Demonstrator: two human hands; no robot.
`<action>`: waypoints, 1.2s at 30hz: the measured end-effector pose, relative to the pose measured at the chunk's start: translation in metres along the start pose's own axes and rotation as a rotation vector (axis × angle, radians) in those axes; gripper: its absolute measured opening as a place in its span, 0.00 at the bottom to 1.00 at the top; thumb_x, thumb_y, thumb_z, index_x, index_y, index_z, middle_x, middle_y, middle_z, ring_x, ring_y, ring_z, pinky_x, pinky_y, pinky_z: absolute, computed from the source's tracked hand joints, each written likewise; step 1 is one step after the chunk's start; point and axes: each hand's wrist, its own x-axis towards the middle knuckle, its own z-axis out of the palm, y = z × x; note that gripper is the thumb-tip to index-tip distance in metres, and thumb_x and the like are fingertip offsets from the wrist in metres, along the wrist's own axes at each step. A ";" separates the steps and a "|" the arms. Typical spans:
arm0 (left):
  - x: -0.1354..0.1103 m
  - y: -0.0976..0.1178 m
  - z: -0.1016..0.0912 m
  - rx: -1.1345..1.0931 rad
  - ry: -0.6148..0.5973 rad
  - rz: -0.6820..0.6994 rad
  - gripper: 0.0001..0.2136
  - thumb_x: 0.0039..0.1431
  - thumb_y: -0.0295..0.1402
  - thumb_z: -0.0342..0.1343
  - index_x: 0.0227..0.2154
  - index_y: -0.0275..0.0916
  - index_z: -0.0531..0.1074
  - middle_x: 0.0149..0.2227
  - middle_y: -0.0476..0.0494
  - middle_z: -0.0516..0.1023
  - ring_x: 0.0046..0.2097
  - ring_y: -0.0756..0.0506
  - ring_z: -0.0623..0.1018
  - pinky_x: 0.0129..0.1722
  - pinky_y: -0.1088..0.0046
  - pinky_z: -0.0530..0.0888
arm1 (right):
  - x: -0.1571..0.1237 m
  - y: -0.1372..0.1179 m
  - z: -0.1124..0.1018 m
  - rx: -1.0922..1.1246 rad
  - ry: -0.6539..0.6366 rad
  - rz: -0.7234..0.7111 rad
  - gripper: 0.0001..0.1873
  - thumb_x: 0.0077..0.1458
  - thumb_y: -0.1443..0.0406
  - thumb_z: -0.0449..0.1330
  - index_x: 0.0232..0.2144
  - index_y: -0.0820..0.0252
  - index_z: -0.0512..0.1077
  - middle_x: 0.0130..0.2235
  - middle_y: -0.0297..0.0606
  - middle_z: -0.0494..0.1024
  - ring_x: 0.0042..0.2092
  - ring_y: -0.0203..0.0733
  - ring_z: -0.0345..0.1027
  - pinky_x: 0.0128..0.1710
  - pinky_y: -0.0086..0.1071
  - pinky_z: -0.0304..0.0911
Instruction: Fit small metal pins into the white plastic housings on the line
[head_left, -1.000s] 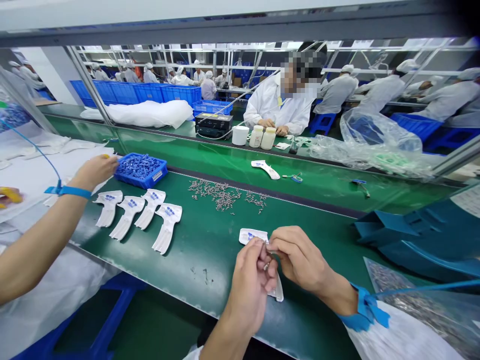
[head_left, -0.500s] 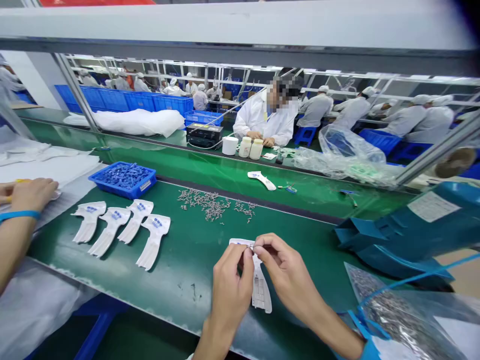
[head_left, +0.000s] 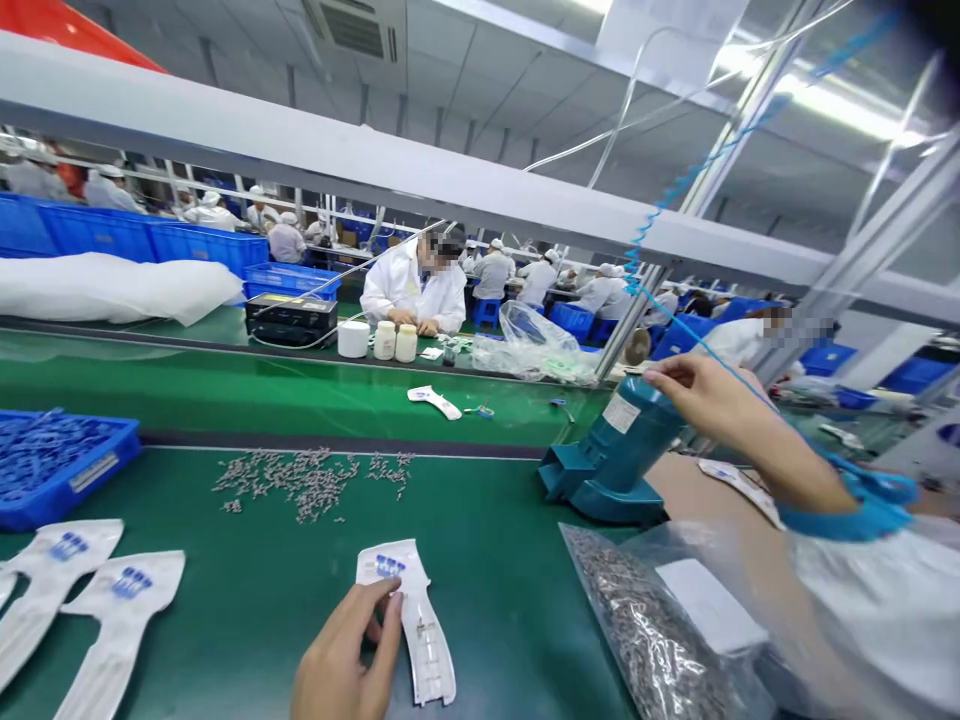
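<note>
My left hand (head_left: 346, 655) is low in the middle, its fingers pinched on the edge of a white plastic shell (head_left: 420, 625) with blue buttons that lies flat on the green mat (head_left: 487, 530). My right hand (head_left: 701, 398) is stretched out to the right. Its fingers curl onto the top of a teal power screwdriver (head_left: 611, 460) that lies tilted at the mat's right edge. A blue wrist strap (head_left: 862, 500) with a coiled cord runs up from that wrist.
Loose screws (head_left: 307, 480) are scattered mid-mat. A blue bin of parts (head_left: 52, 465) and two more white shells (head_left: 82, 590) lie at left. A clear bag of screws (head_left: 652, 630) sits at right. Beyond the conveyor (head_left: 225, 390), a person in white (head_left: 416, 285) works behind jars (head_left: 382, 340).
My right hand left the white shell and swung up right to the teal screwdriver. My left hand stays on the shell. The view turned right and the neighbour's arm went out of sight.
</note>
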 end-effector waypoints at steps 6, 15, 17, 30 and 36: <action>-0.008 -0.008 0.003 0.028 -0.001 0.011 0.11 0.67 0.42 0.49 0.42 0.47 0.75 0.29 0.52 0.76 0.27 0.49 0.74 0.24 0.78 0.71 | 0.027 0.044 -0.007 -0.212 -0.236 0.016 0.12 0.55 0.71 0.59 0.22 0.58 0.78 0.31 0.47 0.81 0.35 0.55 0.75 0.37 0.41 0.65; -0.006 0.021 -0.002 0.153 -0.183 0.159 0.10 0.63 0.30 0.53 0.45 0.43 0.73 0.50 0.40 0.75 0.54 0.39 0.73 0.52 0.59 0.73 | -0.045 -0.075 0.124 0.201 -0.745 -0.558 0.16 0.63 0.63 0.53 0.49 0.52 0.76 0.50 0.38 0.80 0.49 0.47 0.74 0.48 0.35 0.67; -0.007 0.020 -0.003 0.196 -0.261 0.156 0.11 0.62 0.29 0.54 0.46 0.44 0.72 0.52 0.41 0.74 0.56 0.38 0.71 0.52 0.57 0.73 | -0.059 -0.103 0.176 0.223 -0.756 -0.589 0.18 0.62 0.69 0.53 0.51 0.55 0.74 0.54 0.40 0.77 0.54 0.48 0.70 0.53 0.35 0.64; -0.009 0.023 -0.005 0.197 -0.313 0.125 0.11 0.62 0.28 0.55 0.47 0.44 0.72 0.53 0.42 0.74 0.57 0.38 0.70 0.54 0.57 0.72 | -0.071 -0.121 0.276 0.232 -0.583 -0.566 0.12 0.64 0.68 0.55 0.49 0.61 0.71 0.49 0.46 0.74 0.48 0.45 0.69 0.50 0.35 0.62; -0.008 0.026 -0.008 0.189 -0.322 0.128 0.11 0.63 0.28 0.54 0.47 0.44 0.72 0.53 0.41 0.74 0.57 0.38 0.71 0.53 0.56 0.73 | -0.072 -0.130 0.275 0.222 -0.578 -0.551 0.07 0.62 0.69 0.55 0.40 0.61 0.73 0.42 0.44 0.76 0.45 0.46 0.70 0.45 0.34 0.61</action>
